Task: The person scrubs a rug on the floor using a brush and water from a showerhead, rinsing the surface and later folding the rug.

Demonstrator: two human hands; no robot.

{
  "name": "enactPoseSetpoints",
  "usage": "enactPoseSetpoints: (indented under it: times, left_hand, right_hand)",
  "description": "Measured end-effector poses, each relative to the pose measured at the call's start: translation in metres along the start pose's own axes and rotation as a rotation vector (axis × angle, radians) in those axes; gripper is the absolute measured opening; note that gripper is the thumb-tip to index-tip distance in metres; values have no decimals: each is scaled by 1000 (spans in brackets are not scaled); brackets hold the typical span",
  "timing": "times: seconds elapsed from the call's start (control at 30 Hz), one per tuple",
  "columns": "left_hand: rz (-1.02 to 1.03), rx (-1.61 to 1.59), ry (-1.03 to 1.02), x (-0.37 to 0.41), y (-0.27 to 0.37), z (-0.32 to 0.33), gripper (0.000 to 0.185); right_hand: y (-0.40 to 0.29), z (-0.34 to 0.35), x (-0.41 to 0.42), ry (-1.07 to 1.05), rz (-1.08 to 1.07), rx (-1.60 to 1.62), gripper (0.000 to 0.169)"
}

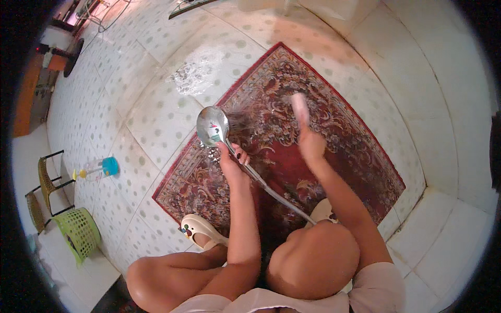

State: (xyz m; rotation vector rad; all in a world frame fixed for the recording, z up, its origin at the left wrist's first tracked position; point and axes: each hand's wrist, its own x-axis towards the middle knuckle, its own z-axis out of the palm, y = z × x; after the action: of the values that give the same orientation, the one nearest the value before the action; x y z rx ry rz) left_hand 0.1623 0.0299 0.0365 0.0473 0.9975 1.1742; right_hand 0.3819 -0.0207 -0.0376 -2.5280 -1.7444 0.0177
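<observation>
A patterned red rug point(289, 160) lies on the tiled floor beneath my hands. My left hand point(233, 160) grips the handle of a chrome handheld shower head point(212, 125), and water sprays onto the rug beside it. From the handle a flexible metal hose point(287, 203) runs down toward my right knee. My right hand point(312, 144), over the upper right half of the rug, is closed on a pale pink object point(300, 105); blur hides whether it is a brush. My feet, in cream clogs point(197, 231), are at the rug's near edge.
Water with foam point(195, 76) is on the tiles point(148, 105) beyond the rug. At left lie a clear bottle with a blue base point(98, 169) and a green perforated basket point(80, 232), near a small black-framed rack point(47, 180). A tiled wall point(422, 90) curves along the right.
</observation>
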Motion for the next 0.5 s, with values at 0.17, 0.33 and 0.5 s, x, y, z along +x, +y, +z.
enactPoseSetpoints:
  times: [0.17,0.33,0.5]
  left_hand:
    - [81,69,114,4,18,-4,42]
    - [117,90,136,13,40,-5,44]
    - [97,60,167,21,45,-6,45]
  right_hand:
    - [-58,-7,-10,-78,-764,132,66]
    - [-32,-11,105,-28,-376,-5,49]
    - [-107,8,68,-18,-477,112,70]
